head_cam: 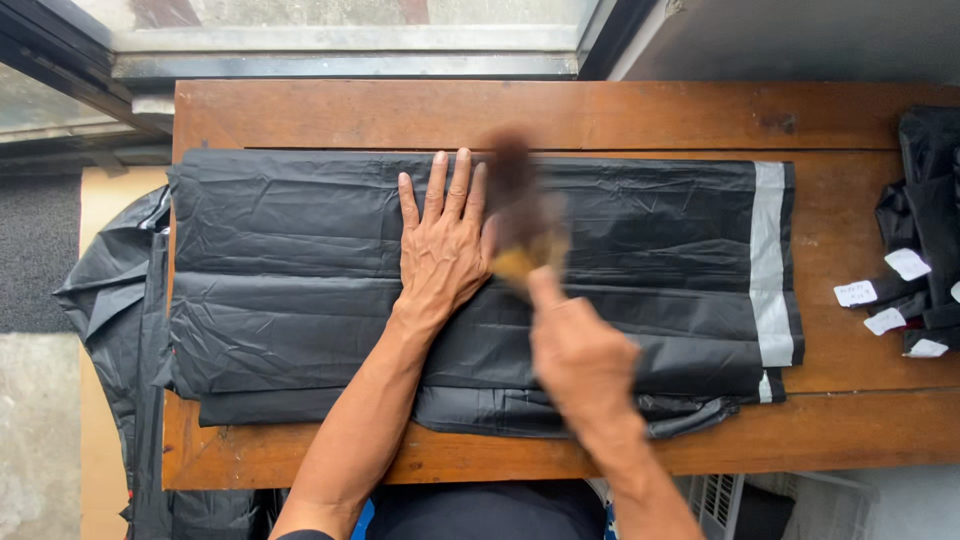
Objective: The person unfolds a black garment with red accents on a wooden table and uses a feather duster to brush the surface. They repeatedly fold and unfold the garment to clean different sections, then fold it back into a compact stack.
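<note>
A large black plastic bag [290, 270], folded flat with a grey strip along its right end, covers most of a wooden table [520, 115]. My left hand [442, 245] lies flat on the middle of the bag, fingers spread and pointing away from me. My right hand [578, 355] grips a brush [520, 215] with a pale wooden handle and dark bristles. The brush is motion-blurred just right of my left fingers, over the bag's upper half.
More black plastic [120, 300] hangs off the table's left edge. A pile of folded black bags with white paper tags [925, 240] sits at the right edge. A window frame [340, 50] runs along the far side. A white slatted crate [720, 505] stands below the table's near edge.
</note>
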